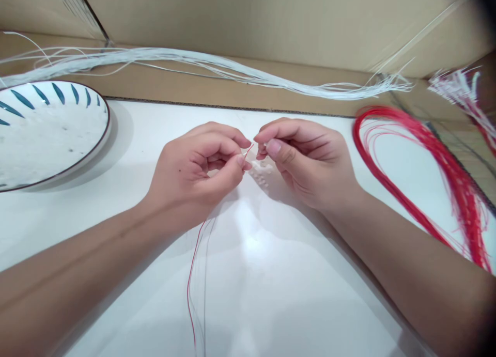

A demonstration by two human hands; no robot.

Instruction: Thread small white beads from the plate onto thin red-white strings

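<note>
Over the middle of a white table [248, 305], a thin red thread [191, 279] was held at its upper end in the left hand [197, 166], pinched between thumb and forefinger, with the short tip projecting up and to the right. Below that hand the remainder was seen to trail in a loose curve towards the near edge of the view, accompanied by fainter grey lines; whether these were thread or shadow could not be told. By the right hand [313, 160], just beside the thread's tip but apart from it, thumb and fingertips were brought close together around a tiny pale spot; whether anything was gripped there could not be made out. Between and slightly below the two hands, a small cluster of whitish beads [261, 175] was noted, blurred, and whether it was laid on the surface or suspended could not be settled. Farther out to the left, a dark-rimmed plate [107, 124] with blue-green strokes was observed, its bottom covered with fine white material. To the right, a looped bundle of red threads [461, 191] was spread near the forearm. Beyond the table's far edge, a long bundle of white cords [217, 65] was stretched along brown cardboard [240, 18].
</note>
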